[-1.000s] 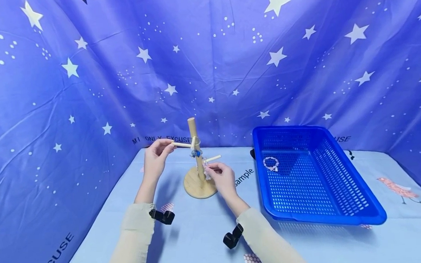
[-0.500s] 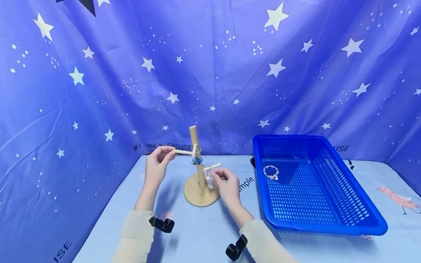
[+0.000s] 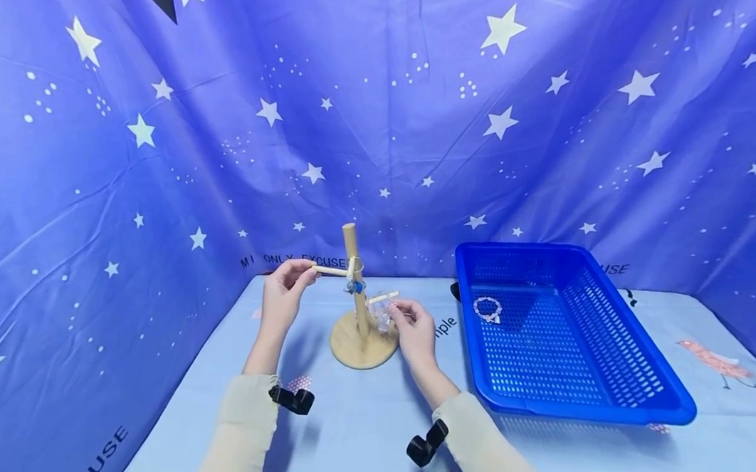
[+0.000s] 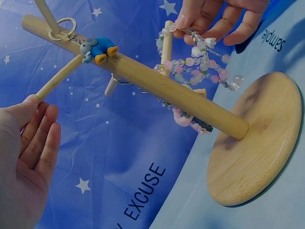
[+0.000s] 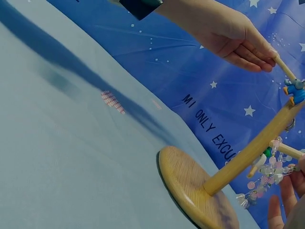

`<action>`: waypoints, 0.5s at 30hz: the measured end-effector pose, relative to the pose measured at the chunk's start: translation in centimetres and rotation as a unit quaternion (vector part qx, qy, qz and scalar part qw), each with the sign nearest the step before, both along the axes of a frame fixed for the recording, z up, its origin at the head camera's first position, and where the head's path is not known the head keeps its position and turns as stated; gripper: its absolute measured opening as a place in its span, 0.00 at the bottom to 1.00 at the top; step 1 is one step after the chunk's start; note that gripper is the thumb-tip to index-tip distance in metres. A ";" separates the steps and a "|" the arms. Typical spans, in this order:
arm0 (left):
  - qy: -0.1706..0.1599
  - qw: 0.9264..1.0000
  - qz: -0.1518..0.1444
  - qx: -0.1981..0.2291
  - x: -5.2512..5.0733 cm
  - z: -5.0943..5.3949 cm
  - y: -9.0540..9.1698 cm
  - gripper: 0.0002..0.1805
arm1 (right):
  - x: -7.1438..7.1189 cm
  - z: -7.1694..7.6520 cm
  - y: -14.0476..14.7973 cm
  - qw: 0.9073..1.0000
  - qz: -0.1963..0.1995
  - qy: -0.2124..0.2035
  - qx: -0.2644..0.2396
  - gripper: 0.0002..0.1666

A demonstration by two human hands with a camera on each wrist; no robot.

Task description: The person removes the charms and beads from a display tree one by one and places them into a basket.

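A wooden stand with a round base and side pegs stands upright on the table. My left hand pinches the end of its upper left peg between thumb and fingers. My right hand is at the lower right peg, pinching a beaded bracelet of pink, clear and white beads. Strands of it hang around and below that peg; whether one bracelet or two cannot be told. A key ring with a blue figure charm hangs near the left peg. A pink charm is partly hidden behind the post.
To the right of the stand is a blue perforated basket, with a pale beaded bracelet inside it against the left side. A starry blue cloth hangs behind and beside the light blue table.
My right hand has moved a little right, outward along the lower peg, with the beads pulling away from the post. My left hand keeps its pinch on the upper peg. The head view has tilted slightly.
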State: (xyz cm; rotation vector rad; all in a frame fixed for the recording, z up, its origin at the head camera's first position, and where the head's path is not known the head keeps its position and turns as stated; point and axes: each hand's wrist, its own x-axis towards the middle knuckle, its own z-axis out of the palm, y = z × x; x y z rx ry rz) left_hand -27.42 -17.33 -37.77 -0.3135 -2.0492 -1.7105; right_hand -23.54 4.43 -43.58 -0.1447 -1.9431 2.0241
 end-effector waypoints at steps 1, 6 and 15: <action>0.001 1.000 0.000 0.000 -0.1 0.1 0.0 0.12 | -0.1 0.1 0.0 1.000 0.001 -0.004 -0.005 0.10; 0.003 1.000 -0.004 0.003 -0.2 0.4 0.0 0.13 | -0.1 0.5 0.1 1.000 0.006 -0.011 -0.021 0.10; -0.006 1.000 -0.006 0.002 0.0 0.3 0.1 0.13 | 2.5 3.8 -0.1 1.000 0.022 -0.012 -0.010 0.10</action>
